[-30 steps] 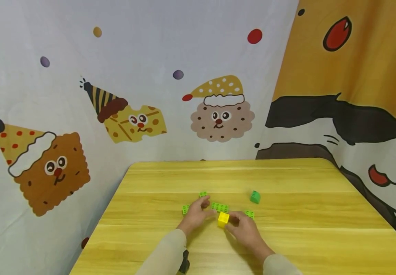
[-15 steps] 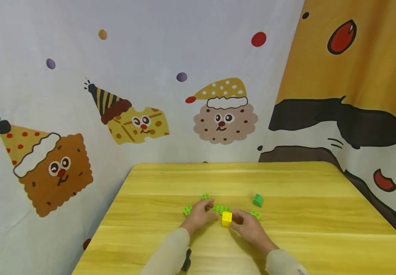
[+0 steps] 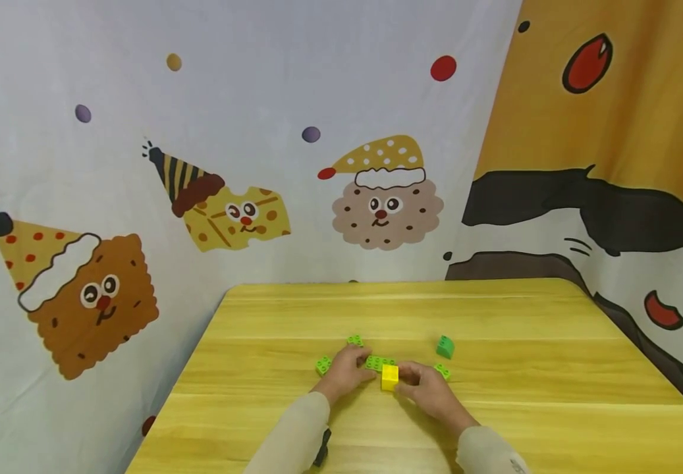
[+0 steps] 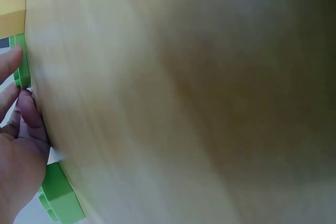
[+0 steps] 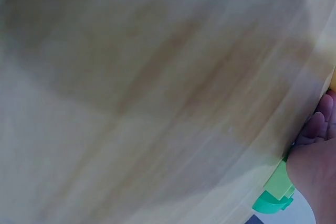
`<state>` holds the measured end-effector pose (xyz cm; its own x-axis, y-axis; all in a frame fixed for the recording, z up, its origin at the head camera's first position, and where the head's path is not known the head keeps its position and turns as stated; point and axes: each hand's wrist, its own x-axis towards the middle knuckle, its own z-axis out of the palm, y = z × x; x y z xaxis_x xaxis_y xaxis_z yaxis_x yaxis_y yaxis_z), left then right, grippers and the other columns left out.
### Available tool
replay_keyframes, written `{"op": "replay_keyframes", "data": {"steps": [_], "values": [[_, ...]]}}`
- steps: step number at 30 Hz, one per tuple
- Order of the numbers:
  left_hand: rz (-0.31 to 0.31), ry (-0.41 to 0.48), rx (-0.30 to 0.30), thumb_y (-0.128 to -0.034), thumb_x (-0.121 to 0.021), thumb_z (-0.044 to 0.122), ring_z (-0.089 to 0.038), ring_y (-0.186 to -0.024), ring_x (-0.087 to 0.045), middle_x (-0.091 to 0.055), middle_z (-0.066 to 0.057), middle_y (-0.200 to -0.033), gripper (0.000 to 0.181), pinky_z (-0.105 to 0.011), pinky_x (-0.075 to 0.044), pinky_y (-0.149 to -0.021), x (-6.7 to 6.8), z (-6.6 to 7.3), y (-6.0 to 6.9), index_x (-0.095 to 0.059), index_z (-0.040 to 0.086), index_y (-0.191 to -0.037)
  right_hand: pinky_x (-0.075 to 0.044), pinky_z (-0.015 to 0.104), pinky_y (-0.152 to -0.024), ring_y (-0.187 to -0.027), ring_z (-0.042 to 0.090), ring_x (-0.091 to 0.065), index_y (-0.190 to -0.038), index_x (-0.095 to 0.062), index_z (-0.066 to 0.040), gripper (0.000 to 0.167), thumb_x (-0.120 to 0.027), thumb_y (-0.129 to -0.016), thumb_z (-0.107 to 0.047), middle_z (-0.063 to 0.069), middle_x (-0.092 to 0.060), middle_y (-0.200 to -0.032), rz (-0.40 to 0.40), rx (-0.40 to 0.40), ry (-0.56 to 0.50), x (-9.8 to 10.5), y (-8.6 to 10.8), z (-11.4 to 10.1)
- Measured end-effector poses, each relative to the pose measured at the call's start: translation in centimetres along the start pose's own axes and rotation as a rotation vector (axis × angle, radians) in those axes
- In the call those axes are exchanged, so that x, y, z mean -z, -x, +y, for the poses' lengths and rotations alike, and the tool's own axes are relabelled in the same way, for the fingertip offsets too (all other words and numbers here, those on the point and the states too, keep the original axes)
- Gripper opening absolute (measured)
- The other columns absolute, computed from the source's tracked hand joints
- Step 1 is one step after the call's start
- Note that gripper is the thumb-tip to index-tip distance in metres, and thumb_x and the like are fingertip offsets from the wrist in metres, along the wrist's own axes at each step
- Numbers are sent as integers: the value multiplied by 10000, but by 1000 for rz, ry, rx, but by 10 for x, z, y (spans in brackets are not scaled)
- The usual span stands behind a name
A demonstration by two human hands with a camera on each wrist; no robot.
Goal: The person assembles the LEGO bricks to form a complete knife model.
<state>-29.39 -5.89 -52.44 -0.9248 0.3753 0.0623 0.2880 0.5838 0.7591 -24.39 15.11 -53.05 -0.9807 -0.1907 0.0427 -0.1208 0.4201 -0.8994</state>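
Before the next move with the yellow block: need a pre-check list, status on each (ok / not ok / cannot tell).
1. Yellow block in right hand: ok, held at its right side.
2. Left hand at the long light-green block: ok, fingers at its left end.
3. Left hand firmly gripping that block: cannot tell, contact is partly hidden.
4. Yellow block seated on the long block: cannot tell, it overlaps the near right part in the head view, but the joint is not visible.
5. Free space beside left hand: not ok, a small light-green block lies close by.
6. Dark-green curved block away from both hands: ok, farther back.
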Motion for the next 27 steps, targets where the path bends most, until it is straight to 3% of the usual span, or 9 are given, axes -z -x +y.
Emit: {"op": "replay_keyframes", "data": {"steps": [10, 20, 27], "values": [[25, -45, -1, -859, -789, 120, -156, -899, -544, -594, -15, -1015, 336, -329, -486, -810, 2, -4, 0, -706, 9, -1165, -516, 455, -895, -1041, 268, -642, -1220, -681, -64, 353, -756, -876, -93, 87, -698, -1158, 4, -8, 50, 1, -2, 0], [61, 30, 75, -863, -790, 141, -170, -925, -568, -637, -37, -1037, 325, -377, -510, -817, 3, -2, 5, -701, 10, -1147, -517, 441, -890, -1043, 257, -639, -1212, -692, -66, 350, -761, -869, -81, 76, -695, -1157, 17, -24, 32, -1, -1, 4], [124, 45, 54, -858, -793, 158, -192, -897, -590, -656, -73, -994, 348, -379, -528, -779, 9, -2, 3, -692, -31, -1132, -521, 435, -886, -1041, 259, -647, -1208, -698, -59, 347, -763, -868, -86, 82, -696, -1158, 27, -1, 48, -2, -2, 4]]}}
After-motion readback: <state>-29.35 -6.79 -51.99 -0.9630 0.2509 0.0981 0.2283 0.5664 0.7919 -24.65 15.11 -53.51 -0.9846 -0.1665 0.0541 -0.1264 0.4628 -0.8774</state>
